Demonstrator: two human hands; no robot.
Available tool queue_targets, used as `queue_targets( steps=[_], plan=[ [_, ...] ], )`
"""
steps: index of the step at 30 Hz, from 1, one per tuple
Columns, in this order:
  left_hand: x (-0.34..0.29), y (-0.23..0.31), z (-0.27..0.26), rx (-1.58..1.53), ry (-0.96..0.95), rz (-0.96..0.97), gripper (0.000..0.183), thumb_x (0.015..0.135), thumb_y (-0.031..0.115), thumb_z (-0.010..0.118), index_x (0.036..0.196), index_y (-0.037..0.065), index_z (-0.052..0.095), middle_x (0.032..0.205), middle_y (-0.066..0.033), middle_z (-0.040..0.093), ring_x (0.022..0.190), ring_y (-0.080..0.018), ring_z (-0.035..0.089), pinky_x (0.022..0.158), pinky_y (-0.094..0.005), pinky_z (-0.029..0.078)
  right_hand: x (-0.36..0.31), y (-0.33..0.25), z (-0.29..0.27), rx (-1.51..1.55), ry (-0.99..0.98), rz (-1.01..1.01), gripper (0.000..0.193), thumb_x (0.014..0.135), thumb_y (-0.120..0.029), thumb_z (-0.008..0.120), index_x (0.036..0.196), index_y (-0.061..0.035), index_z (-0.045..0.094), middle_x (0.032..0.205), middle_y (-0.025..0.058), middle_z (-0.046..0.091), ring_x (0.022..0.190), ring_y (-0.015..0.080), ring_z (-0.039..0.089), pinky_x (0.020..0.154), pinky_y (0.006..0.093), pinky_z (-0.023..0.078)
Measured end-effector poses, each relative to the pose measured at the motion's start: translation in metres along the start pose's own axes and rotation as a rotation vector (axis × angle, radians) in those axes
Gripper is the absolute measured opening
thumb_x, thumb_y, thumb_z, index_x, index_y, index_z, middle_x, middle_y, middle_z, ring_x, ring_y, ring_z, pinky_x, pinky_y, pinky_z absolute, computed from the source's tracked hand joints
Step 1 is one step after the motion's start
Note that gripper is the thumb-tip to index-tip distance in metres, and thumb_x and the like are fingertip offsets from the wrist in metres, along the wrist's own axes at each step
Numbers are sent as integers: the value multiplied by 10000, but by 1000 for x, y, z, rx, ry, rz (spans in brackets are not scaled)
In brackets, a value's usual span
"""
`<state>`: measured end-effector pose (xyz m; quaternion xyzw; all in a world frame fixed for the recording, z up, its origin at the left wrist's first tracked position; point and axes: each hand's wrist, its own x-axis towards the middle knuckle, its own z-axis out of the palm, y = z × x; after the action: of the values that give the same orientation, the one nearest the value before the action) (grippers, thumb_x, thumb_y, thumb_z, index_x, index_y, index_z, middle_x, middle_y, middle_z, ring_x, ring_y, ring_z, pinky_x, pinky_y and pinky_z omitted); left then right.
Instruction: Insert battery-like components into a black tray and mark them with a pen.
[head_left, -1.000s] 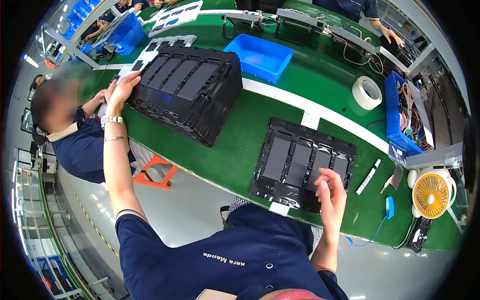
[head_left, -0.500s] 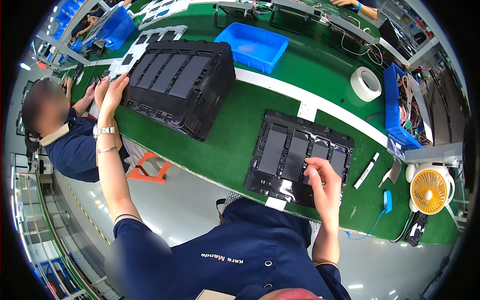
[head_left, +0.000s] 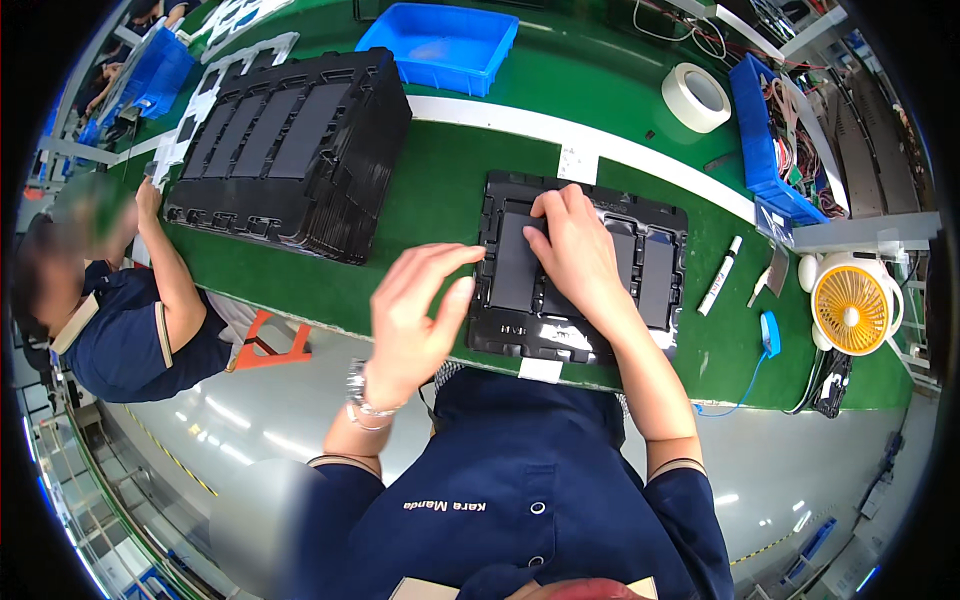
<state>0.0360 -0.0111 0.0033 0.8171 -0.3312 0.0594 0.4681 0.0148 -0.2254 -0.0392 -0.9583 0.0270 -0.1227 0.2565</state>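
Before me on the green bench lies a black plastic tray (head_left: 520, 338) with long slots holding flat dark rectangular panels (head_left: 512, 265). My right hand (head_left: 578, 250) is over the tray's middle. Its fingers are bent down at the upper part of a slot, with thumb and fingers apart; the palm hides what lies below. At the tray's left edge is my left hand (head_left: 415, 315), fingers stretched out and holding nothing, the fingertips close to the rim. To the left stands a tall stack of similar black trays (head_left: 350, 190), its top one filled with dark panels.
A blue bin (head_left: 440, 50) stands behind the stack. To the right are a white marker (head_left: 720, 275), a tape roll (head_left: 696, 98), a blue box of cables (head_left: 765, 150) and a yellow-and-white fan (head_left: 850, 310). A co-worker (head_left: 140, 310) is at the left.
My left hand has come from beside the tray stack to the left edge of the front tray. My right hand has moved across to the tray's upper middle. The view has shifted.
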Motion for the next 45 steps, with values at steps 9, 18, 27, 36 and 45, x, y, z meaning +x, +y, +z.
queue_targets(
  steps=[9, 18, 27, 36, 45],
  plan=[
    [-5, 15, 45, -573, -370, -602, 472, 908, 115, 661, 1298, -12, 428, 1038, -154, 652, 828, -202, 675, 761, -343, 554, -22, -27, -58, 1083, -122, 390, 133, 934, -23, 594, 1060, -13, 555, 925, 53, 647, 748, 96, 613, 642, 237, 484],
    [-2, 19, 57, -1108, -134, -527, 451, 886, -26, 632, 1256, 20, 378, 963, -80, 611, 753, -119, 637, 657, -265, 558, -68, -25, -49, 1179, -54, 360, 143, 957, -62, 591, 1072, 23, 600, 989, 28, 561, 932, 97, 567, 860, 249, 457],
    [-4, 29, 64, -1121, -86, -560, 430, 876, -29, 628, 1229, 16, 386, 988, -74, 591, 750, -106, 626, 659, -253, 555, -67, -28, -43, 1318, -80, 343, 57, 959, -29, 578, 983, 22, 576, 947, 44, 543, 777, 115, 596, 743, 262, 472],
    [-7, 30, 63, -1062, -75, -566, 436, 863, -54, 619, 1222, 11, 379, 969, -68, 581, 727, -98, 620, 652, -243, 551, -66, -27, -41, 1398, -107, 355, 68, 954, -32, 591, 965, 33, 575, 908, 57, 560, 774, 130, 599, 727, 277, 483],
    [-12, 32, 61, -860, -81, -549, 458, 836, -4, 668, 1201, 14, 394, 969, -63, 575, 775, -119, 622, 702, -262, 529, -68, -29, -45, 1269, -62, 312, 61, 926, 1, 611, 952, 56, 611, 969, 74, 553, 816, 130, 592, 765, 276, 497]
  ],
)
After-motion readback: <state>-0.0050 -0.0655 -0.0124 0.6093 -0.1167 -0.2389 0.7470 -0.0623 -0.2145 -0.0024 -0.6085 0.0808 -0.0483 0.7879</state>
